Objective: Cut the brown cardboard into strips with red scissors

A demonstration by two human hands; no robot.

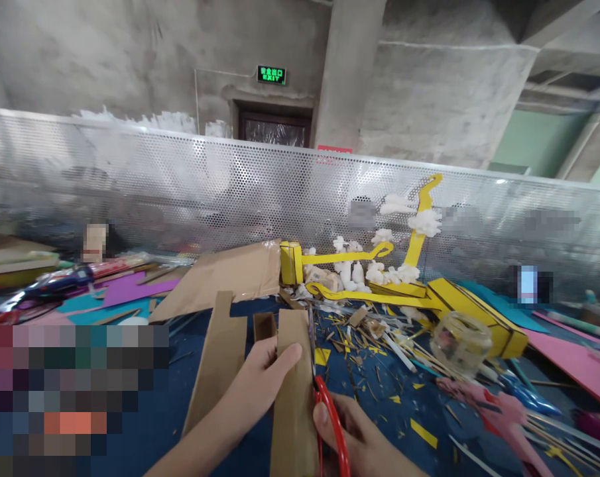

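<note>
Cardboard strip (292, 391), upright over the blue table (140, 430), beside a second cut piece (215, 368). Left hand (260, 391) pinches its left edge, thumb across the face, fingers closed on it. Right hand (364, 440) grips red-handled scissors (324, 391), blades along the right edge. The cardboard looks light and stiff but creasable; best held close beside the cut. Beyond: yellow model (404, 285), glass jar (461, 341).

Both arms bare, no sleeves in view. Left hand (260, 384) and right hand (364, 440): no gloves, rings, watch or bands. Fingers (280, 361) uncovered, nails short and plain.
</note>
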